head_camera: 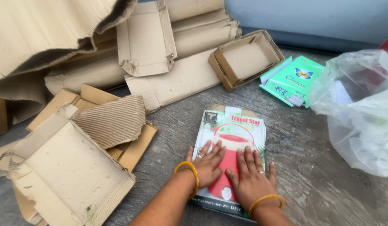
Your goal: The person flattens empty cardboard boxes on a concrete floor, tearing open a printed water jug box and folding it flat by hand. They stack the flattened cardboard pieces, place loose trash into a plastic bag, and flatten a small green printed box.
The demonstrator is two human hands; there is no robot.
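Flattened printed cardboard box (228, 157), white with a red water-jug picture on its face, lies on the grey concrete floor (303, 167) directly under both palms. The left hand (206, 164) and the right hand (249, 179) rest side by side on its lower half, fingers spread fairly wide and laid flat, tips pointing away from the person toward the box's far edge; neither hand grips anything, they only press down. Each wrist carries a yellow bangle, and each hand a ring. The step in hand looks like pressing the box flat against the floor, and it seems well along, since the panel already lies level. Any further move would call for even downward pressure, or for curling the fingers under one edge, because nothing is pinched now. Beyond the fingertips sits a small open brown cardboard tray (245, 58), and to the right of the right fingers lie a flattened green carton with a butterfly print (291, 80) and a crumpled clear plastic bag (358, 109). Left of the left fingers spreads a heap of torn brown corrugated cardboard sheets (76, 138). Whether the box's near edge is creased I cannot tell, as the forearms cover it.
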